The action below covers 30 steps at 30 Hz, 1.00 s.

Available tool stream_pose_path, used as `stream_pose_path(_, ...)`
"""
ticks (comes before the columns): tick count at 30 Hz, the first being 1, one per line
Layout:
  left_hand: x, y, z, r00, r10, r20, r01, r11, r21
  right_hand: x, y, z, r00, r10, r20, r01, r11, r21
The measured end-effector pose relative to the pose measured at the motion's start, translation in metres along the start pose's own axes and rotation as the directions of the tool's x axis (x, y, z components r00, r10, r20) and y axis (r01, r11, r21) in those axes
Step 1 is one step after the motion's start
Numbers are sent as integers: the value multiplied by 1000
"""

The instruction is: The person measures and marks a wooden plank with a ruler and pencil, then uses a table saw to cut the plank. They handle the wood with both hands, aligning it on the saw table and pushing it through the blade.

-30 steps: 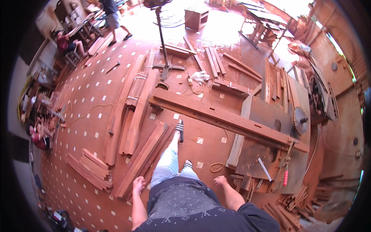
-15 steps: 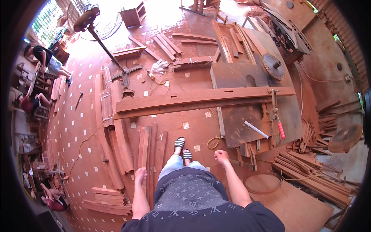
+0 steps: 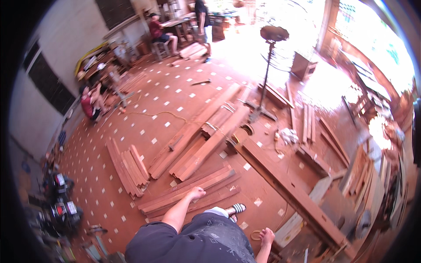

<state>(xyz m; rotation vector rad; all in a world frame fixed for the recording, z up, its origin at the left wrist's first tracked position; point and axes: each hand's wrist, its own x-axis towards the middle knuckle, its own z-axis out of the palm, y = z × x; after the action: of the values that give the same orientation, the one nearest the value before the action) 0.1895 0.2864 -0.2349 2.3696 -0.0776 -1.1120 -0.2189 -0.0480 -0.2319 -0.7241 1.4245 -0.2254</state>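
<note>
Although closure of the right hand (image 3: 266, 236) cannot be determined, the left hand (image 3: 197, 193), loosely fisted and empty, hangs nearer the long reddish-brown wooden planks (image 3: 180, 190) on the tiled floor (image 3: 166, 87), their axis running near-left to far-right.

Planks (image 3: 173, 195) right of apparent motorcycles (image 3: 65, 212)

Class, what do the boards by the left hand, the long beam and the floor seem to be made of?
Boards: wood, apparently unvarnished, given their reddish-brown colour and matt, squared faces.
Long beam: probably wood too, similarly reddish and straight-edged; coating unclear.
Floor: likely ceramic or clay tile, dull-looking, from its regular pale squares.
</note>
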Motion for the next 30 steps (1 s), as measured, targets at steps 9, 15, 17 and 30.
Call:
stream_pose_path(9,-38,-122,8,949,-308,-72,316,930,188,82,-64,44,972,13,236,16,992,-122)
stream_pose_path(15,-19,-97,23,940,-308,-147,309,951,-11,65,-107,85,967,-84,240,85,996,9)
stream_pose_path(17,-4,-83,18,936,-339,-94,309,920,-240,53,-111,93,979,-114,171,120,992,-24)
stream_pose_path(30,98,67,51,937,-51,345,163,939,-303,-83,-131,-37,653,-579,-488,394,810,-434)
